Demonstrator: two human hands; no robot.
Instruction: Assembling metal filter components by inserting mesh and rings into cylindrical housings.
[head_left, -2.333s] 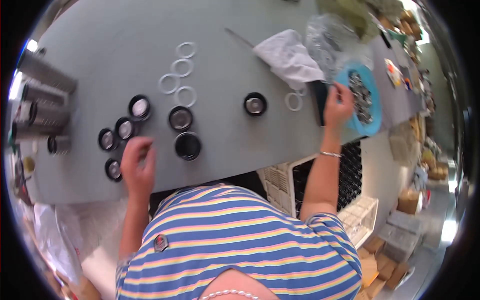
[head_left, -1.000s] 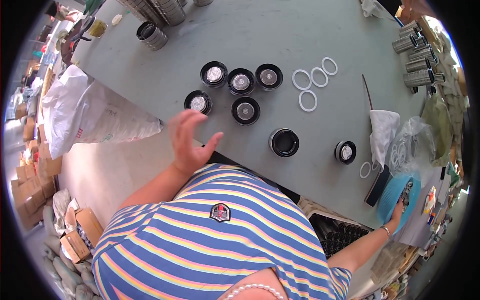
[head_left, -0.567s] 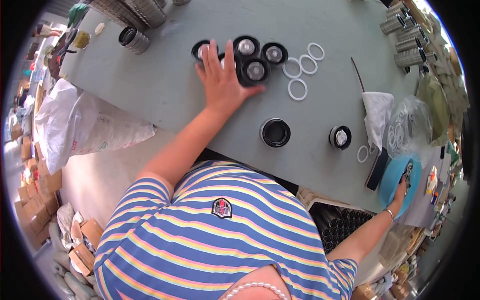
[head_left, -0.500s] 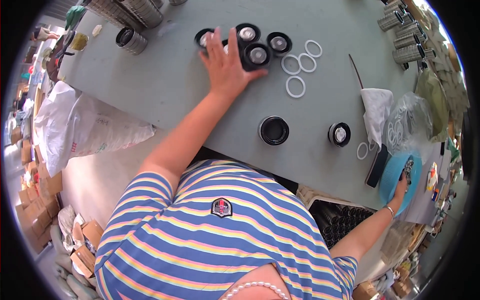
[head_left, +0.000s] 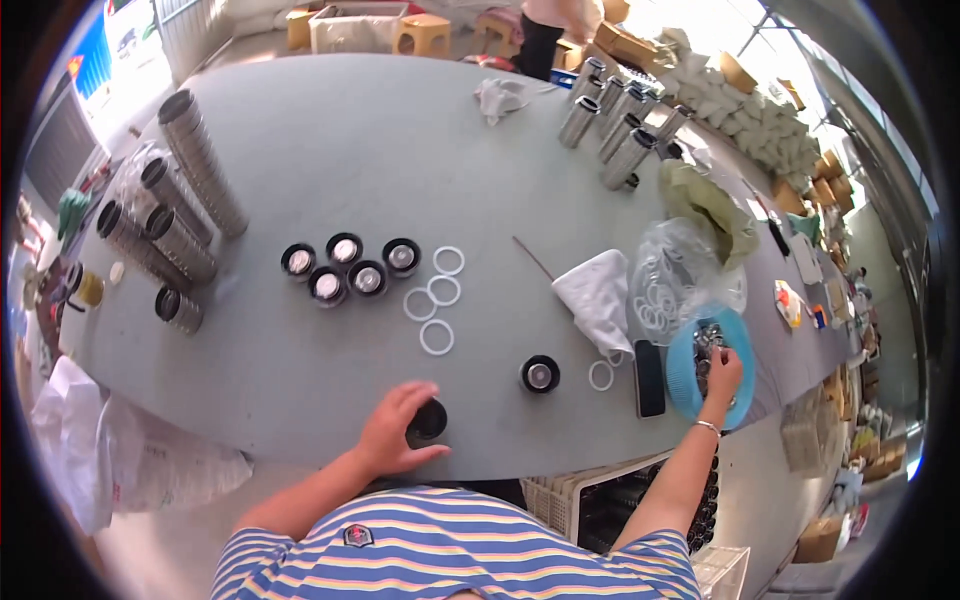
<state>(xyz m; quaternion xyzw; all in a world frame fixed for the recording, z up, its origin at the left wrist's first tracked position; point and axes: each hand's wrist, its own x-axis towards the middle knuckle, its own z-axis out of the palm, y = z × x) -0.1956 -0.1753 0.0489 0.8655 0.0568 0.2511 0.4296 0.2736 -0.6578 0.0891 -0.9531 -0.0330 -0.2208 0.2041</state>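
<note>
Clock positions read from the cup at your left hand; 12 is the table's far side.

Item: one black cup [head_left: 430,420], at the table's near edge. Interior dark, no silver insert visible. Stands mouth up; short and round, its axis near vertical, no sideways heading.

Your left hand [head_left: 398,432]: fingers and thumb apart, curved around the cup from 9 o'clock; whether they press on it, you cannot tell from here.

Your right hand [head_left: 726,376]: at 3 o'clock, in the blue basin [head_left: 681,378], among loose metal parts [head_left: 708,338]. Fingertips bunched; whether they hold a piece, cannot tell.

Apparently done: five black cups with silver inserts [head_left: 367,279], 11 o'clock; one more such cup [head_left: 540,375], 2 o'clock.

Apparently left: the cup at hand, to judge by its dark interior; white rings [head_left: 436,338], 12 o'clock, lying loose.
</note>
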